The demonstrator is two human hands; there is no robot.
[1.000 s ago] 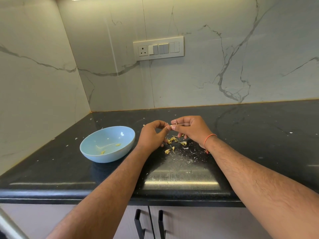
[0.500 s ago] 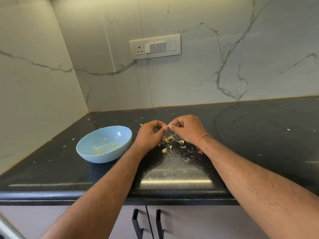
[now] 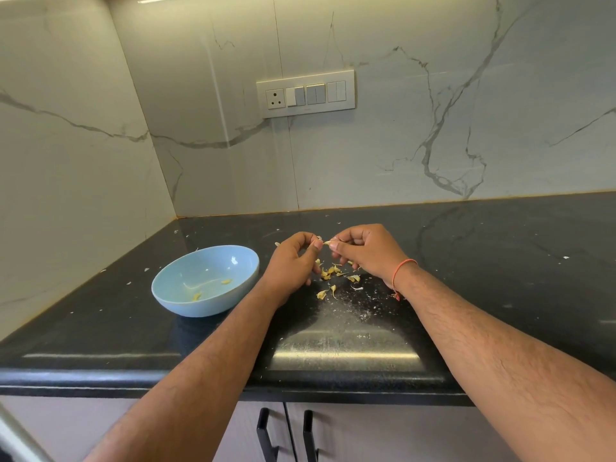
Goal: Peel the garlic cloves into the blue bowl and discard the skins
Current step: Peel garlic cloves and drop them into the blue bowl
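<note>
A pale garlic clove (image 3: pixel 329 242) is pinched in the fingertips of my right hand (image 3: pixel 365 251), just above the black counter. My left hand (image 3: pixel 293 263) is right beside it and pinches a small bit of skin (image 3: pixel 319 239) at its fingertips. Under both hands lies a scatter of yellowish garlic skins (image 3: pixel 331 273) on the counter. The blue bowl (image 3: pixel 176 295) stands to the left of my left hand, with two small yellowish pieces (image 3: pixel 226 281) inside.
The black counter (image 3: pixel 500 278) runs into a corner at the back left, with marble walls behind. White flakes and dust lie on it near the front edge. A switch panel (image 3: pixel 306 93) is on the back wall. Cabinet doors with black handles (image 3: pixel 266 435) are below.
My hands have drawn slightly apart, leaving a small gap between the left fingertips and the clove in the right. The camera has shifted; bowl and skins stay put.
</note>
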